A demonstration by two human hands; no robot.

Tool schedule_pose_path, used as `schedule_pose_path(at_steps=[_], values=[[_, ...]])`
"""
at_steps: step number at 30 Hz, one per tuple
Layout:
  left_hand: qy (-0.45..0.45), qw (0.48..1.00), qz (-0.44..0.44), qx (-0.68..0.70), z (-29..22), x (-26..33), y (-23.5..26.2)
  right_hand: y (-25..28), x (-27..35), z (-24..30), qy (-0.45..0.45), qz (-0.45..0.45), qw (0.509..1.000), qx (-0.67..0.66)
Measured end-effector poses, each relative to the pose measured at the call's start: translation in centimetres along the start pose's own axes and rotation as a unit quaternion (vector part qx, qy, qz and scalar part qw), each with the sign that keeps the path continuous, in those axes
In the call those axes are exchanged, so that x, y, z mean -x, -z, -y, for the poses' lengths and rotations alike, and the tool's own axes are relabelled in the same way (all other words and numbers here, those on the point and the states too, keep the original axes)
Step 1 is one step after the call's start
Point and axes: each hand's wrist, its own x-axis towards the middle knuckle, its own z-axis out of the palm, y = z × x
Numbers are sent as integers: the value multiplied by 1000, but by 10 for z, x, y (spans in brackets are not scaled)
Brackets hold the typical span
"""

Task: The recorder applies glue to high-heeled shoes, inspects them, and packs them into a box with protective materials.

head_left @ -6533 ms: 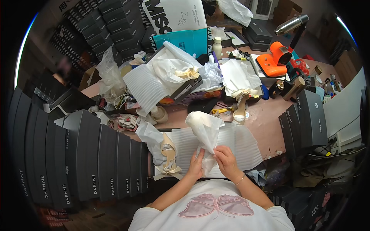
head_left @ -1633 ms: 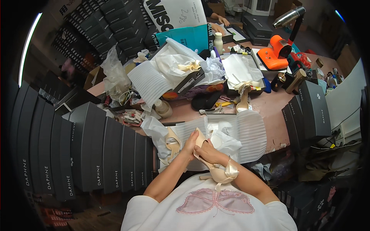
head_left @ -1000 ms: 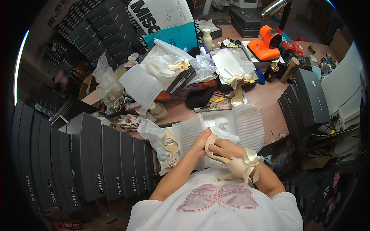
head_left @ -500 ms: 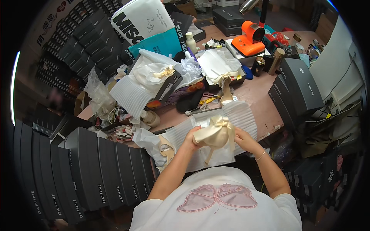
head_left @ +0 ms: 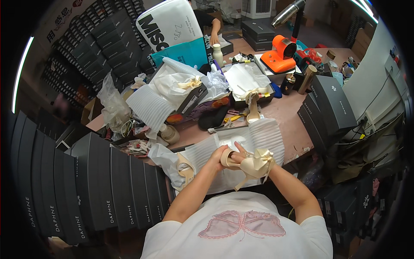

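A cream high-heeled shoe (head_left: 255,166) with a satin bow is held above the padded foam wrap (head_left: 269,136), its heel pointing down. My left hand (head_left: 217,159) is closed round the shoe's back end. My right hand (head_left: 238,153) reaches across it, fingers spread at the shoe's opening; its palm is largely hidden by the shoe. To the left of my left hand, a matching cream shoe (head_left: 185,169) lies on white tissue paper (head_left: 161,156). A third light shoe (head_left: 253,108) leans on an open box beyond the wrap.
Dark shoeboxes (head_left: 97,181) stand in a row at left; more boxes (head_left: 330,105) are stacked at right. An orange device (head_left: 278,58), a gold cylinder (head_left: 307,77) and a white bottle (head_left: 217,54) stand farther back. Another person's hand (head_left: 214,38) is at the far side.
The shoe has turned and moved slightly right and down, now showing its opening. My right hand has shifted from the bow side to the opening. Another person's arm now shows at the back.
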Motion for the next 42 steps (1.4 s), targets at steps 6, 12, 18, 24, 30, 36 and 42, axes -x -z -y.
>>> schedule_pose_path(at_steps=[6, 12, 18, 24, 30, 36, 42], values=[[-157, 972, -56, -166, 7, 21, 12, -42, -52, 49, -340, -102, 930, -94], [-206, 967, -53, -139, 8, 65, -5, -39, -65, 71, -280, -190, 940, 41], [-215, 972, -90, 19, 50, 122, -24, -42, -85, 87, -273, -233, 933, 1], [-261, 958, -108, 54, 51, 129, -9, -35, -91, 88, -198, -166, 929, -266], [-257, 960, -24, 109, 20, 135, 49, -4, -26, 72, -246, -218, 890, -318], [-204, 974, -59, 83, 62, 147, 15, -29, -25, -14, -138, -82, 969, 185], [-193, 954, -59, 223, 59, 129, 34, 16, -24, 67, -119, -270, 952, -83]])
